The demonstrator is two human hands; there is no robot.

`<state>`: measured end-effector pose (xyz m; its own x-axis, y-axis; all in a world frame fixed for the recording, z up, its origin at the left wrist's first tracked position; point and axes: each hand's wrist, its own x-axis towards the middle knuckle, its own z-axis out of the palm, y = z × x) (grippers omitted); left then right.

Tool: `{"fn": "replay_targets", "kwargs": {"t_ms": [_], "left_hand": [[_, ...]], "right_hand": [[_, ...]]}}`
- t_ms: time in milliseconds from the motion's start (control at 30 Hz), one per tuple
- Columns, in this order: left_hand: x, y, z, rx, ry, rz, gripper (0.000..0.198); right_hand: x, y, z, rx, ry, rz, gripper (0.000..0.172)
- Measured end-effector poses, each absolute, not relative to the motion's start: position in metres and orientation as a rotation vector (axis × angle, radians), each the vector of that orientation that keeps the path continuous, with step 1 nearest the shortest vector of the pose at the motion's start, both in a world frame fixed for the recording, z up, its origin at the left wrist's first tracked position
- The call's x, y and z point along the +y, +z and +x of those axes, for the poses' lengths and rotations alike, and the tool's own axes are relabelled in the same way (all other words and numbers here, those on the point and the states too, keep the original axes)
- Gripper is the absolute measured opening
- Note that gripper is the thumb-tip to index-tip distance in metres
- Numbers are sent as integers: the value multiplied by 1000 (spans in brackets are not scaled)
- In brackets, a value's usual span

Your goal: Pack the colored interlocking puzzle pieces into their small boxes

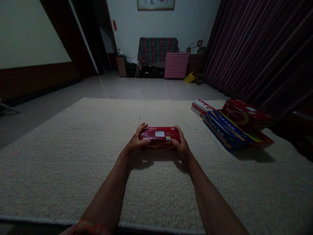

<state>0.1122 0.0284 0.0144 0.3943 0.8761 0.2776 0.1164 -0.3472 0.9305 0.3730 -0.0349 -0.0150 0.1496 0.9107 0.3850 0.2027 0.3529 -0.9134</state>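
A small red box (160,133) with a white label on its top is between my two hands, over the middle of the pale quilted cover (156,195). My left hand (138,138) grips the box's left end, its thumb along the near edge. At the right end, my right hand (181,142) holds it the same way, fingers round the side and thumb on the near edge. Shadows fall on the cover below the box and hands. I cannot tell whether the underside touches the cover.
To the right lie a blue box (225,129), a larger red box (245,114) on top of others, and a white-and-red box (201,107). A purple curtain (244,42) hangs behind them. Across the tiled floor (102,86) stands a low cabinet (151,71) with cloths over it.
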Motion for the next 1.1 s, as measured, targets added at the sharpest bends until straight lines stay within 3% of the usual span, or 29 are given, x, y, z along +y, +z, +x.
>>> {"fn": "replay_targets", "kwargs": {"t_ms": [333,800,1100], "left_hand": [[26,13,112,868,1033,1730,91],[30,5,119,826,1072,1602,97],[30,4,118,840,1028,1544,110]], "right_hand": [[-36,-17,375,-1380,748,-1127,75],[-27,-16,373,-1366,592,-1124,63],[-36,-13,371,-1396,588,-1131,65]]}}
